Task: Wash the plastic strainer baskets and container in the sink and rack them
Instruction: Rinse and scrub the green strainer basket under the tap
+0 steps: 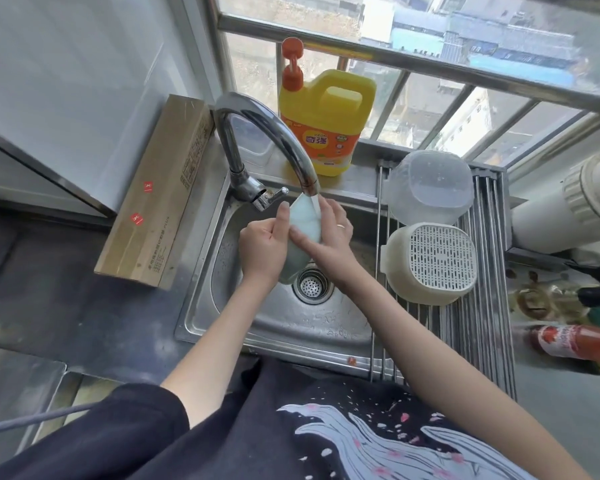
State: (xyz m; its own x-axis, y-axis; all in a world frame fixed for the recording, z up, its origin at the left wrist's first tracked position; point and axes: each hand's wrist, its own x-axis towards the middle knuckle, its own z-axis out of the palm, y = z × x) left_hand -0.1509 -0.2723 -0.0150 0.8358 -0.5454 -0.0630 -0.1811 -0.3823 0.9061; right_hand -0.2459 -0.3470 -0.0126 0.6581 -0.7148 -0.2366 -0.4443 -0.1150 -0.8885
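Note:
A pale translucent plastic piece [303, 221] is held tilted under the running tap [257, 133] over the steel sink [257, 323]. My left hand [262, 249] grips its left side, thumb up along the edge. My right hand [329, 237] holds its right side, with the index finger pressed across its face. Water streams onto it. On the roll-up rack [482, 323] to the right, a clear container [430, 187] and a white strainer basket [433, 263] lie upside down.
A yellow dish-soap bottle [323, 123] with an orange pump stands on the ledge behind the tap. A long cardboard box [156, 192] lies left of the sink. A red-labelled bottle [575, 341] and a white pipe [568, 209] are at the right. The drain [311, 285] is open.

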